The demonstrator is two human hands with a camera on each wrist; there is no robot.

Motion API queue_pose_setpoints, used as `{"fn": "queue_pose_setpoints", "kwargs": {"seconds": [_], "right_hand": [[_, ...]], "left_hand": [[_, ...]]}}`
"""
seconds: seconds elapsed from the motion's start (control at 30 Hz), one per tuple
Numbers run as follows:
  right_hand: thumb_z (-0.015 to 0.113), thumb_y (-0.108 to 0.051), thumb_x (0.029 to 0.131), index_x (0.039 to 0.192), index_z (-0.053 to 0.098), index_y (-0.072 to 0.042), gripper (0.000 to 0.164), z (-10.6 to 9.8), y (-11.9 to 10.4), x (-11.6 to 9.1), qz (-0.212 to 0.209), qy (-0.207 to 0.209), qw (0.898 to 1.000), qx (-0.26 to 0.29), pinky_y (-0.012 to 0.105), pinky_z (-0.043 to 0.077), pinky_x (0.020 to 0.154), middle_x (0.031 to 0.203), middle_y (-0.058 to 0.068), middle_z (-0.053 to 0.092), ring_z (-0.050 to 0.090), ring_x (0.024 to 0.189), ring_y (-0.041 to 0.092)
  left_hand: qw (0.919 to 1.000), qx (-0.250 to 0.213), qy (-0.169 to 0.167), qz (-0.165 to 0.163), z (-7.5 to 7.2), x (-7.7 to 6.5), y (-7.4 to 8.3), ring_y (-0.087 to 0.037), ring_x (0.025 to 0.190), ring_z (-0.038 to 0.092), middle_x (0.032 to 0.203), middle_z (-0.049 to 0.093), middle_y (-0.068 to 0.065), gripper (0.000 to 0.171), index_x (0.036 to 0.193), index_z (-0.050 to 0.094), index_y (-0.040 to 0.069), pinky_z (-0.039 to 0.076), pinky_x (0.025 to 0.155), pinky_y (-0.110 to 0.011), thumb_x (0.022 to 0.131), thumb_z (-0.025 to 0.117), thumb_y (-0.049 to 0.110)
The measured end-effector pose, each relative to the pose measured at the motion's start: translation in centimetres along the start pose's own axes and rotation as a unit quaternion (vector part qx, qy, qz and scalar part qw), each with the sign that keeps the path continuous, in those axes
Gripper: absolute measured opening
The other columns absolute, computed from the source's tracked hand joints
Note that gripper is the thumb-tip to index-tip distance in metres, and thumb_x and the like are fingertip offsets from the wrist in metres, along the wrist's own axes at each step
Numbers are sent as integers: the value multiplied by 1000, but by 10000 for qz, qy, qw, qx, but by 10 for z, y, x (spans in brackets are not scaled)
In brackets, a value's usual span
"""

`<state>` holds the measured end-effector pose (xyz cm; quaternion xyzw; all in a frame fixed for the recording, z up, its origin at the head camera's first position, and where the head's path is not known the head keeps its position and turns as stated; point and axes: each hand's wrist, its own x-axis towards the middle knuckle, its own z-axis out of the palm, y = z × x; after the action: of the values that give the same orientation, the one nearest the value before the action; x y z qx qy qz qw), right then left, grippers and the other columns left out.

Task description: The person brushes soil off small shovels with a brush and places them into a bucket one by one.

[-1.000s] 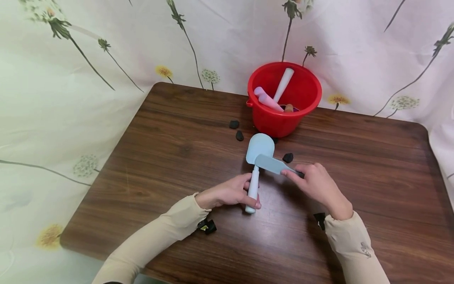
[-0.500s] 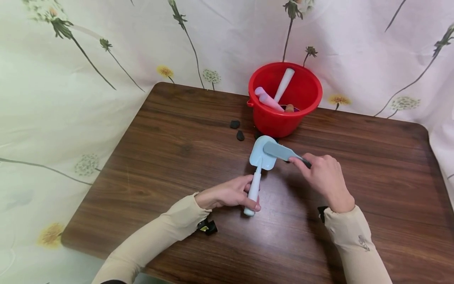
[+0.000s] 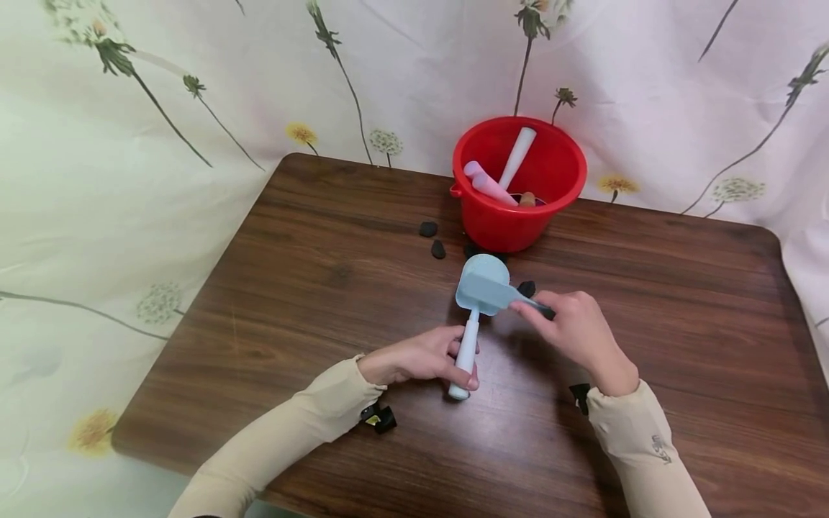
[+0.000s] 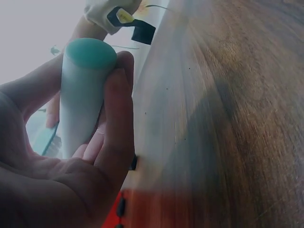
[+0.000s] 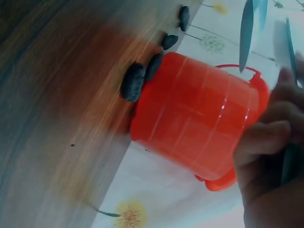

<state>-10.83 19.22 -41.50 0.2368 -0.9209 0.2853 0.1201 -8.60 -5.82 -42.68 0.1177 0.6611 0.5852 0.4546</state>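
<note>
In the head view my left hand (image 3: 430, 357) grips the pale handle of a small light-blue toy shovel (image 3: 486, 265), blade pointing toward the bucket. From the left wrist, thumb and fingers curl round that handle, its green end cap (image 4: 91, 51) facing the camera. My right hand (image 3: 575, 332) pinches the dark handle of a flat blue-grey brush (image 3: 490, 290). The brush head lies across the shovel's blade and covers its lower part. The right wrist view shows the fingers (image 5: 266, 137) curled at the brush handle, with the shovel blade (image 5: 248, 35) edge-on at the top.
A red bucket (image 3: 505, 229) stands at the back of the brown wooden table (image 3: 311, 288), holding a white handle (image 3: 518, 157) and pink handles (image 3: 494, 190). Several dark stones lie by it, one stone (image 3: 428, 229) to its left and another stone (image 3: 527, 288) near my right hand.
The brush went from the blade's base up toward its far end, then back down to the lower blade. The shovel has shifted slightly right and toward me; both grips stay.
</note>
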Motion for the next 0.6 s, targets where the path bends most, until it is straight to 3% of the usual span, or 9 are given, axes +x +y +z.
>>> {"fn": "queue_pose_setpoints", "kwargs": {"seconds": [0.13, 0.23, 0.43, 0.6], "right_hand": [[77, -31, 81, 74, 70, -18, 16, -1, -3, 0, 63, -351, 9991, -229, 22, 34, 47, 50, -10, 41, 36, 47, 5], [77, -33, 81, 75, 71, -19, 16, -2, -3, 0, 151, -313, 9983, -466, 23, 32, 46, 48, -10, 39, 36, 46, 7], [77, -35, 80, 63, 58, -18, 31, -7, -1, 0, 159, 96, 9951, -972, 25, 25, 41, 46, -5, 33, 32, 43, 12], [77, -32, 81, 65, 61, -11, 30, -8, 2, 1, 180, 641, 9903, -1219, 25, 23, 40, 45, -1, 34, 28, 41, 14]], "left_hand": [[9998, 42, -187, 25, 0, -1, 0, -12, 72, 65, 78, 66, -1, 55, 122, 40, -8, 53, 67, -23, 78, 72, -6], [9994, 111, -330, 45, 0, -1, 0, -12, 72, 65, 79, 67, -5, 53, 118, 41, -8, 53, 68, -23, 76, 73, -6], [9991, -46, -428, -13, 1, -1, -2, -13, 71, 65, 78, 67, -6, 51, 114, 41, -9, 53, 67, -24, 75, 73, -9], [9988, -112, -456, -98, 2, -2, -2, -13, 72, 65, 79, 65, -5, 46, 111, 42, -3, 53, 67, -24, 76, 72, -9]]}}
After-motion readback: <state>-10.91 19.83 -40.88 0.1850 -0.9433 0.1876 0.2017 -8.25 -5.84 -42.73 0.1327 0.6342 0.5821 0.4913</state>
